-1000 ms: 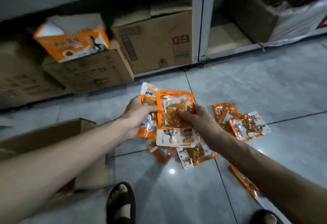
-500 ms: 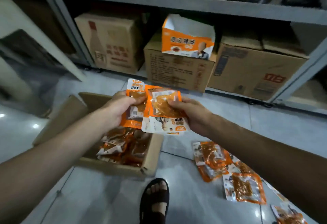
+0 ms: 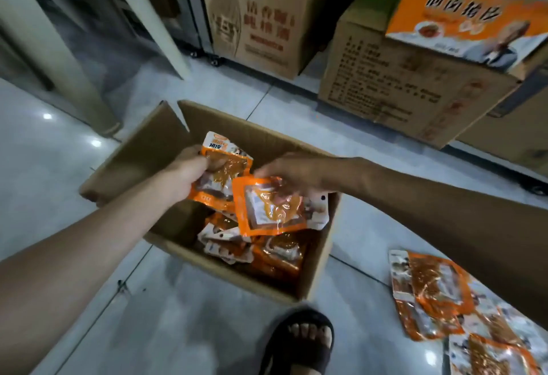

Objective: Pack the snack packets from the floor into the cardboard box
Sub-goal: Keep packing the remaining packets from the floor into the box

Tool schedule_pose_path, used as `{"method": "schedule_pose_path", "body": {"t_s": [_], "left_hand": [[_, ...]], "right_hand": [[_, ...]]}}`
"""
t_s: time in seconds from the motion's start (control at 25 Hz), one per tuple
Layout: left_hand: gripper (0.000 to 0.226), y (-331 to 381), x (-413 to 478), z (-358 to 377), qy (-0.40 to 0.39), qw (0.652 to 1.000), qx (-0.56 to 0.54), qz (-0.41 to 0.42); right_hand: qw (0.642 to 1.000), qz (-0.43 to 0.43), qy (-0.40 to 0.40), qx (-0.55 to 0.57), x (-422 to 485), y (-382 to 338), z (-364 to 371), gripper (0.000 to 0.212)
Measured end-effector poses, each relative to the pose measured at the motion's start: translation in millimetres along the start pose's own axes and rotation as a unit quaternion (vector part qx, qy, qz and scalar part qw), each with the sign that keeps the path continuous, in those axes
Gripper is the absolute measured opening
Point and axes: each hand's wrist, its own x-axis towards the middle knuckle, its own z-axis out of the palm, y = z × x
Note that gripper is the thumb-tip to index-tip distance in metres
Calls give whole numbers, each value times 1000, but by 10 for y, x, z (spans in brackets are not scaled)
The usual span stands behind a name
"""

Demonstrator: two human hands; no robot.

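An open cardboard box (image 3: 315, 266) sits on the tiled floor and holds several orange snack packets (image 3: 275, 251). Over its middle, my left hand (image 3: 185, 171) grips an upright stack of packets (image 3: 222, 168). My right hand (image 3: 292, 171) reaches in from the right, fingers over the top edge of a tilted orange packet (image 3: 272, 207) above the box; whether they still hold it is unclear. Several more packets (image 3: 436, 291) lie on the floor at the lower right.
Large cardboard cartons (image 3: 400, 84) and an orange printed box (image 3: 471, 10) stand on a low shelf behind. A pale leg of furniture (image 3: 53, 48) rises at the left. My sandalled foot (image 3: 299, 342) is just in front of the box.
Both hands carried the packets from the floor pile leftward over the box. The right hand's packet now tilts down toward the box's contents.
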Motion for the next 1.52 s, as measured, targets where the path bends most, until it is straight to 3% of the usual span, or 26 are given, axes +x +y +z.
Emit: {"method": "schedule_pose_path", "body": {"t_s": [0.08,0.2,0.36,0.48,0.64,0.8,1.08,1.24,1.32,1.36,1.44,1.52], "left_hand": [[28,-45,79,39,-18,1000,18,-10],[19,-112,180,66,-49,998,40,-3],[13,-103,121,87,-79,993,86,-14],[18,-102,80,108,-97,989,106,-32],[28,-135,112,69,-88,991,87,-55],[33,-176,142,130,-72,992,84,-67],[35,-175,110,211,-48,992,66,-94],[27,-217,97,237,-49,993,71,-79],[37,-295,100,321,-41,988,140,-50],[43,-340,114,365,-21,973,230,-17],[47,-381,78,463,34,905,420,57],[46,-366,-11,530,57,851,514,93]], "right_hand": [[994,-53,-64,-69,292,-70,215,42],[950,-125,-144,-246,440,-79,437,44],[910,-28,-274,-309,367,57,714,45],[898,-7,-301,-321,422,92,944,45],[908,-77,-205,-356,372,155,1028,48],[939,-85,-188,-274,348,227,989,41],[983,1,-129,-127,210,200,832,38],[997,56,12,-43,121,249,472,21],[994,70,89,-11,48,277,386,16],[992,68,110,-5,28,289,390,14],[989,58,138,-3,-16,292,421,13],[987,44,157,-8,-61,285,461,14]]}}
